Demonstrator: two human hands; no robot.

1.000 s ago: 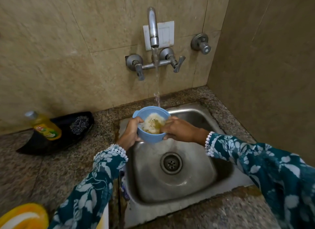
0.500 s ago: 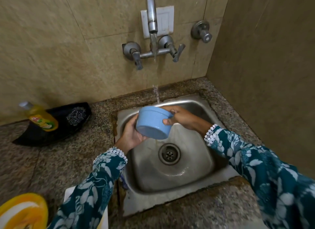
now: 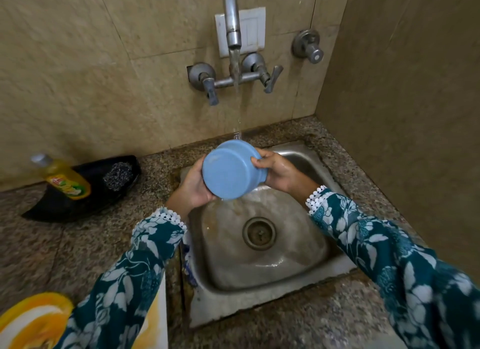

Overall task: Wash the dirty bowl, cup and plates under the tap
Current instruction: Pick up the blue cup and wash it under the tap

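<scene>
Both-handed: left hand (image 3: pixel 194 190) and right hand (image 3: pixel 279 173) gripping the blue bowl (image 3: pixel 231 170), tipping it upside-down beneath the tap (image 3: pixel 232 21) (presumably draining dirty water) over the sink (image 3: pixel 259 276).

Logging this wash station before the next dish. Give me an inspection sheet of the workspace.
Surface: speckled granite counter around a wet steel sink.
Job's things: round blue plastic bowl tipped, base toward camera, draining into the sink; tap running; yellow plate at lower left.
Clutter: yellow dish-soap bottle and steel scrubber in a black tray.
Grippers: left hand and right hand both grip the bowl.
Cables: nothing seen.
Surroundings: beige tiled walls, white switch plate.
</scene>
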